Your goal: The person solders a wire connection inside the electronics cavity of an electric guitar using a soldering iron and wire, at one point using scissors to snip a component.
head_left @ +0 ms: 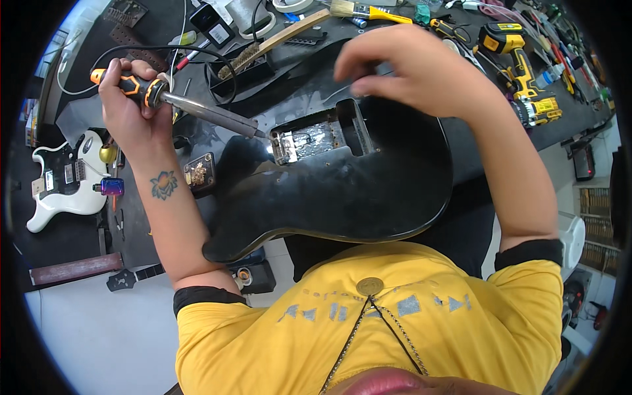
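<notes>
My left hand (pixel 135 108) is closed round the orange and black handle of a large soldering iron (pixel 210 114). Its tip reaches the left end of a cavity (pixel 313 139) in a black guitar body (pixel 336 197); whether it touches there I cannot tell. Shiny metal lining and a small metal piece (pixel 284 148) show at that end. My right hand (pixel 401 69) hovers over the body's far edge, fingers loosely bent and thumb apart from them. A thin pale line runs near its thumb; I cannot make out what it is.
A small box with copper-coloured shavings (pixel 199 172) sits left of the body. Farther left lies a white guitar body (pixel 69 174). A wooden-handled brush (pixel 263 49) rests beyond, with a yellow drill (pixel 520 72) at far right. A cord (pixel 164 46) loops behind the iron.
</notes>
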Tool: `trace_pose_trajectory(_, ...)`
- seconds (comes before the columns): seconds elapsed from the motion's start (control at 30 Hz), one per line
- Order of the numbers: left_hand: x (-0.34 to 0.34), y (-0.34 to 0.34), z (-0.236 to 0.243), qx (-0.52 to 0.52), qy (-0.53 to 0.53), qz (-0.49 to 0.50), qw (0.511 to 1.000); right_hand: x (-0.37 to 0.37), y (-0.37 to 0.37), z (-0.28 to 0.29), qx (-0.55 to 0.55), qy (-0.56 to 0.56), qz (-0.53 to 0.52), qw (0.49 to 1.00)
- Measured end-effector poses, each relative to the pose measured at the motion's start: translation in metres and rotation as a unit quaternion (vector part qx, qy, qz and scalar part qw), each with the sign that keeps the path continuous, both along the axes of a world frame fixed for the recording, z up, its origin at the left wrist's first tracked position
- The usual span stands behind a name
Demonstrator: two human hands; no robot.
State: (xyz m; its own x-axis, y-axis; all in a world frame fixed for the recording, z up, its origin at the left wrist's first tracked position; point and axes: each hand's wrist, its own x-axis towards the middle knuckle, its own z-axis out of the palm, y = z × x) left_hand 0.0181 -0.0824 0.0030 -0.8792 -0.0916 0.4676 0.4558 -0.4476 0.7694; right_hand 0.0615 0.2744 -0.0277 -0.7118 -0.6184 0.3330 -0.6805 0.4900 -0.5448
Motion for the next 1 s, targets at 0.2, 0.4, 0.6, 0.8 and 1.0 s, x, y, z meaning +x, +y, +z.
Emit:
trace_pose_trajectory(0.2,0.003,0.004,0.002,0.008,0.017,0.016,1.0,-0.022,-0.041,-0.01,0.015,-0.07,0.17,0.983)
trace_pose_trajectory(0.4,0.001,0.01,-0.005,-0.014,0.019,-0.03,0.999,-0.019,-0.044,-0.033,-0.01,0.011,0.133,0.991)
trace_pose_trajectory(0.6,0.021,0.02,0.007,-0.038,0.043,-0.024,0.998,-0.018,-0.046,-0.049,-0.044,0.048,0.135,0.989)
trace_pose_trajectory(0.8,0.028,0.032,0.008,-0.113,0.049,0.025,0.992,-0.016,-0.045,-0.055,-0.048,0.067,0.108,0.991)
trace_pose_trajectory(1.0,0.018,0.057,0.048,-0.215,0.085,0.033,0.972,-0.018,-0.042,-0.058,-0.038,0.048,0.107,0.992)
